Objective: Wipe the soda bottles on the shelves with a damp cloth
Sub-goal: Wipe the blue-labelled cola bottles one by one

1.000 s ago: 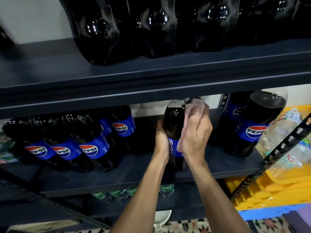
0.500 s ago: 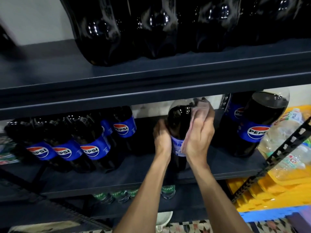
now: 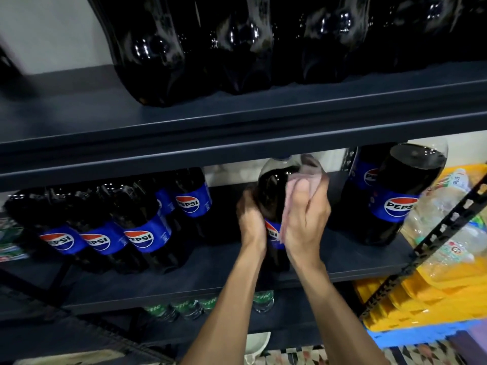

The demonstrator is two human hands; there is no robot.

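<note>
A large dark Pepsi bottle [image 3: 272,191] with a blue label stands on the middle shelf [image 3: 210,270], tilted slightly toward me. My left hand [image 3: 250,222] grips its left side at label height. My right hand [image 3: 305,219] wraps round the bottle's right shoulder and presses a pale pink cloth [image 3: 297,185] against it. The cloth shows above my fingers and along the edge of my palm. The bottle's cap sits just under the upper shelf's front edge.
Several Pepsi bottles [image 3: 139,233] stand in a row at the left, two more [image 3: 400,196] at the right. Dark bottles [image 3: 237,43] fill the upper shelf. Sprite bottles [image 3: 184,306] sit below. Clear bottles [image 3: 448,222] lie on yellow crates [image 3: 421,299] beyond a slotted black upright [image 3: 432,243].
The cloth and my right hand have slid round the bottle's shoulder, fingers now wrapped farther over it. The bottle has turned, so the label's logo faces me. My left hand keeps its grip.
</note>
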